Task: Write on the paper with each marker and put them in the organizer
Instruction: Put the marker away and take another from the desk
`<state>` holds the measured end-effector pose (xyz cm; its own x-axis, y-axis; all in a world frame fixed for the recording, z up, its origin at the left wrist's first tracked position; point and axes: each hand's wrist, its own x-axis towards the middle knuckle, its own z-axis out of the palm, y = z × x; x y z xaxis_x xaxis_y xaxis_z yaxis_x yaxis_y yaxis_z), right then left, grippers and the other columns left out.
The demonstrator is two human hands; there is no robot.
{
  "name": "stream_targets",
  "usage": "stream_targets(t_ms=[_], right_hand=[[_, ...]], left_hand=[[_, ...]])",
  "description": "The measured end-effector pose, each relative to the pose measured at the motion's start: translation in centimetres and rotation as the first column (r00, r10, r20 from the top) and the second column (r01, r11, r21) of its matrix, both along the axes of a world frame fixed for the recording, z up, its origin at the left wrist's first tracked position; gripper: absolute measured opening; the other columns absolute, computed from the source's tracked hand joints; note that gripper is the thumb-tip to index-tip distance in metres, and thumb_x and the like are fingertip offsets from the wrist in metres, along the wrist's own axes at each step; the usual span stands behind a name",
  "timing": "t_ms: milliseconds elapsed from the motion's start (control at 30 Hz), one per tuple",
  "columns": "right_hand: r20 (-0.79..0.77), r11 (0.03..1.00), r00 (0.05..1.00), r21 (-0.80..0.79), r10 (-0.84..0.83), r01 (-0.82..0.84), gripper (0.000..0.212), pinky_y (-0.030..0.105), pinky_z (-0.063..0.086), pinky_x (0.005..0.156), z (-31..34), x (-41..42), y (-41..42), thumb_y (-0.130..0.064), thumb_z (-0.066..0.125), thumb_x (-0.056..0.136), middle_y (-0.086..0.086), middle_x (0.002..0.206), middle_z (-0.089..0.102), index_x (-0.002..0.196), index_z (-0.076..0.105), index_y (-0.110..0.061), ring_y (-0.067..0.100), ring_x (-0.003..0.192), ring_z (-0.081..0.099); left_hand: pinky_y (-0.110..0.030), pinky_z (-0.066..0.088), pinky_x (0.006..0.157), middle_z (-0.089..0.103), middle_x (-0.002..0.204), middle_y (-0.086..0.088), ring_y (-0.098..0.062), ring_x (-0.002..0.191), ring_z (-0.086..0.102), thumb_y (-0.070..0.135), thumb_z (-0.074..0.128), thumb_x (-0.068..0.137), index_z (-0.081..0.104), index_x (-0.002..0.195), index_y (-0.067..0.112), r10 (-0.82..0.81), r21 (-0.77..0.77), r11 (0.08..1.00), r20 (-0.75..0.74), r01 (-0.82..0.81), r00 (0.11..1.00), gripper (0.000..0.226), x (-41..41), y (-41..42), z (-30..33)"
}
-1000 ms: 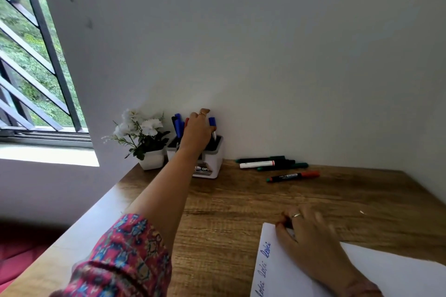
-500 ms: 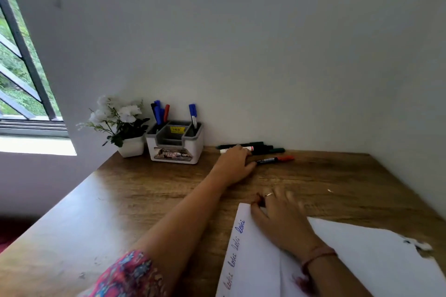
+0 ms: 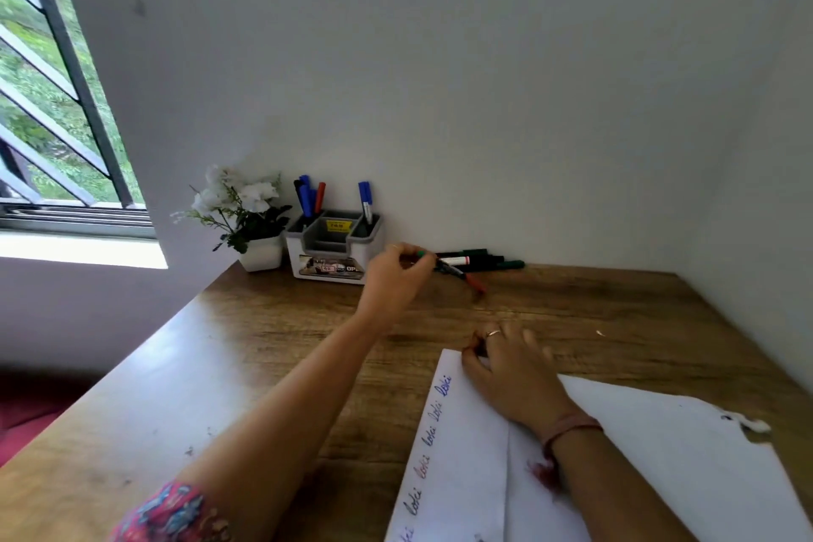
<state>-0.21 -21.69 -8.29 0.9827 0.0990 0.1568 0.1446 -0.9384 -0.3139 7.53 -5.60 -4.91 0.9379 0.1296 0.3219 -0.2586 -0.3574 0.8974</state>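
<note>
Marker in hand: I see a marker with a red cap (image 3: 459, 273) pinched at its near end by the left hand, its capped end angled down toward the table; motion blur softens it.
Left hand (image 3: 398, 273): reached out across the table, fingers curled round the marker's end, just right of the organizer.
Loose markers (image 3: 479, 258): a small cluster lying flat by the wall, just behind the held marker; I make out dark and green barrels and one white barrel, but cannot count them surely.
Organizer (image 3: 332, 253): white and grey, against the wall, with several blue markers and one red marker upright in its left compartment and one blue marker (image 3: 365, 200) upright in the right one.
Paper (image 3: 462, 462): white sheet at the near right of the table, a row of handwritten words in blue and red along its left edge, its far right corner torn.
Right hand (image 3: 512, 370): lying flat on the paper's top corner, fingers straight, a ring on one finger and a band at the wrist.
Table (image 3: 272, 343): wood-grain top.
Flower pot (image 3: 259, 253): white flowers, just left of the organizer.
Window (image 3: 48, 101): barred, far left, greenery outside.
</note>
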Motion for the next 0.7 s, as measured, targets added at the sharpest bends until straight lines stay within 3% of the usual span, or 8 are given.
stream_targets(t_ms=[200, 300, 400, 567, 700], right_hand=[[0.019, 0.999, 1.000, 0.052, -0.004, 0.003, 0.029, 0.039, 0.036, 0.098, 0.3, -0.2, 0.0, -0.040, 0.041, 0.092, 0.001, 0.116, 0.053, 0.111, 0.053, -0.021, 0.020, 0.112, 0.044], [0.110, 0.993, 0.994, 0.110, 0.026, -0.038, 0.021, 0.038, 0.039, 0.094, 0.9, -0.3, 0.1, -0.034, 0.047, 0.091, 0.000, 0.105, 0.058, 0.103, 0.056, -0.021, 0.019, 0.103, 0.052], [0.234, 0.947, 0.970, 0.294, 0.060, -0.129, 0.015, 0.042, 0.045, 0.090, 1.4, -0.5, 0.7, -0.034, 0.054, 0.089, -0.006, 0.091, 0.061, 0.098, 0.060, -0.023, 0.013, 0.085, 0.056], [0.368, 0.904, 0.912, 0.305, 0.179, -0.300, 0.043, 0.030, 0.027, 0.077, 2.9, -1.5, 1.9, -0.070, 0.047, 0.074, -0.017, 0.086, 0.050, 0.103, 0.057, -0.040, 0.001, 0.083, 0.046], [0.343, 0.809, 0.874, 0.364, 0.344, -0.461, 0.015, 0.026, 0.034, 0.064, 3.7, -2.2, 2.8, -0.049, 0.059, 0.083, -0.015, 0.074, 0.051, 0.091, 0.057, -0.036, 0.002, 0.066, 0.046]], left_hand=[[-0.036, 0.055, 0.086, 0.072, 0.092, 0.000, -0.016, 0.090, 0.068, 0.035, 0.068, 0.083, 0.067, 0.098, 0.017, 0.062, -0.264, 0.963, 0.020, -0.054, 0.998, 0.024, -3.9, 3.2, 1.6], [-0.035, 0.056, 0.084, 0.072, 0.090, 0.000, -0.013, 0.085, 0.068, 0.032, 0.066, 0.085, 0.067, 0.101, 0.013, 0.055, -0.247, 0.969, 0.093, -0.031, 0.994, 0.025, -6.7, 3.8, 2.7], [-0.028, 0.056, 0.080, 0.071, 0.090, 0.001, -0.010, 0.082, 0.066, 0.028, 0.066, 0.086, 0.067, 0.101, 0.014, 0.054, -0.214, 0.977, 0.171, -0.016, 0.984, 0.020, -9.3, 3.8, 3.6], [-0.030, 0.057, 0.078, 0.072, 0.088, 0.000, -0.013, 0.082, 0.069, 0.024, 0.067, 0.084, 0.067, 0.097, 0.015, -0.045, -0.160, 0.984, 0.219, 0.081, 0.975, 0.016, -11.2, 3.1, 3.1], [-0.023, 0.056, 0.075, 0.072, 0.091, -0.002, -0.011, 0.083, 0.070, 0.023, 0.066, 0.085, 0.065, 0.103, 0.010, -0.169, -0.123, 0.972, 0.222, 0.199, 0.960, 0.022, -11.5, 2.3, 2.9]])
